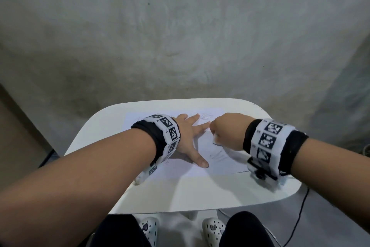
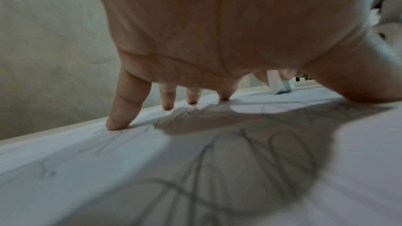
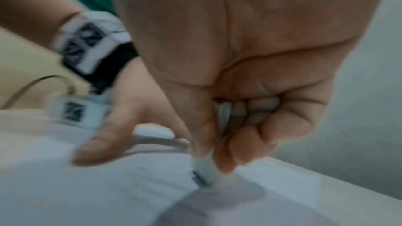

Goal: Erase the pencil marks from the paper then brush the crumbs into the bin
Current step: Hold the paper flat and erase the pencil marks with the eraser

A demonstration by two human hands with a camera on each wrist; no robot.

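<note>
A white sheet of paper (image 1: 204, 146) with grey pencil scribbles lies on a small white table (image 1: 180, 190). My left hand (image 1: 190, 138) lies flat on the paper with fingers spread, fingertips (image 2: 115, 125) pressing down on it. My right hand (image 1: 226, 132) is curled in a fist just to the right of it, pinching a white eraser (image 3: 204, 169) whose dark-smudged tip touches the paper. The eraser (image 2: 280, 85) also shows far off in the left wrist view. Pencil marks (image 2: 217, 152) run under my left palm.
A grey concrete wall (image 1: 180, 36) stands behind the table. A black cable (image 1: 300, 210) hangs at the table's right. My feet in white clogs (image 1: 150, 228) are below the table's near edge. No bin is in view.
</note>
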